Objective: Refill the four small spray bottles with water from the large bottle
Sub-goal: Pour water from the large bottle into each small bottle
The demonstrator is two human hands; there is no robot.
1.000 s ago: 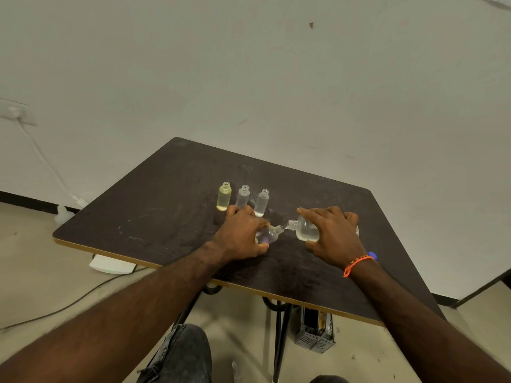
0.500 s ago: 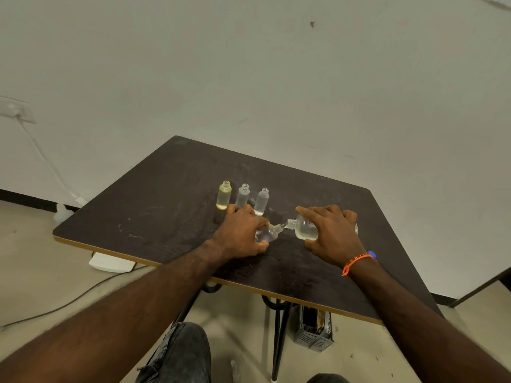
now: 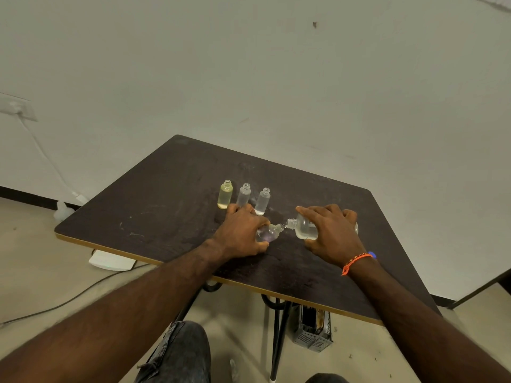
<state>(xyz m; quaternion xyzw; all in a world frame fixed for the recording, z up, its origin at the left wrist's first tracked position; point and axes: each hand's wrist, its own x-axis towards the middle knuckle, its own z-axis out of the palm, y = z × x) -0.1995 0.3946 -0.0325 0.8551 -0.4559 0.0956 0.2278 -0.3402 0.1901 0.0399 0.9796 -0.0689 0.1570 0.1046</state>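
1. Head view, grip: left hand (image 3: 243,233) was wrapped round a small spray bottle (image 3: 266,234), fingers closed on it, bottle tilted w/ its neck pointing right. Right hand (image 3: 330,236) was clamped over the large bottle (image 3: 302,230), fingers curled across the top, bottle lying near horizontal, mouth pointing left.
2. Head view, where: both sat low over the worktop (image 3: 166,211), nearer its front edge than the back, roughly mid-width. The two mouths were just about touching; can't tell if water was actually running, too small to see.
3. Head view, the rest: three more small bottles stood upright, uncapped, in a row just behind the left hand: a yellowish bottle (image 3: 225,194), a middle clear bottle (image 3: 244,194) and a right clear bottle (image 3: 262,200). The right one showed only a little liquid at the bottom, so probably most of the job was left.
4. Risk, spill: narrow neck vs wider mouth. Any wobble or too steep a tilt of the big bottle would prob. send water down the outside onto the worktop.
5. Risk, overfill: the hand hid most of the small bottle, so the level was hard to judge.
6. Risk, knock-over: left knuckles were v. close to the standing row; pulling the hand back carelessly could tip one.
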